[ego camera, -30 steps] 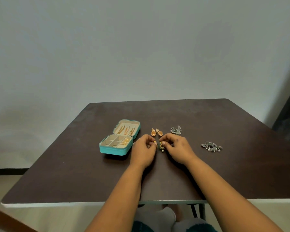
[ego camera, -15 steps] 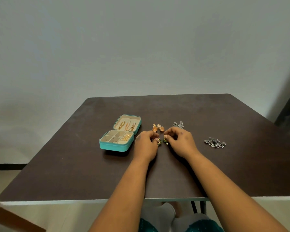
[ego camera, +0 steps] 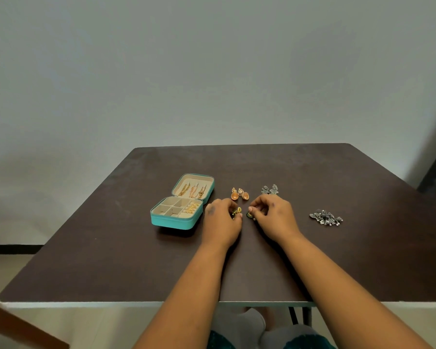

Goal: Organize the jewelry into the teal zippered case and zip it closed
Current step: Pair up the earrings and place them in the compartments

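Two small green-and-gold earrings, one [ego camera: 236, 212] pinched in the left hand's [ego camera: 220, 222] fingers, one [ego camera: 249, 215] in the right's [ego camera: 275, 217], probably bound for the open teal zippered case [ego camera: 176, 221].

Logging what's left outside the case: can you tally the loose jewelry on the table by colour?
Orange-gold earrings: 2
Green-gold earrings, one gripped by left hand at, one by right hand at: 2
Silver clusters: 2
Total: 6

One teal zippered case [ego camera: 176, 220] lay open on one table [ego camera: 111, 260]. Two orange earrings [ego camera: 240, 194], two green earrings [ego camera: 237, 212], one small silver cluster [ego camera: 269, 189] and one larger silver cluster [ego camera: 325, 217] were visible, with two hands: left hand [ego camera: 220, 224], right hand [ego camera: 275, 217].
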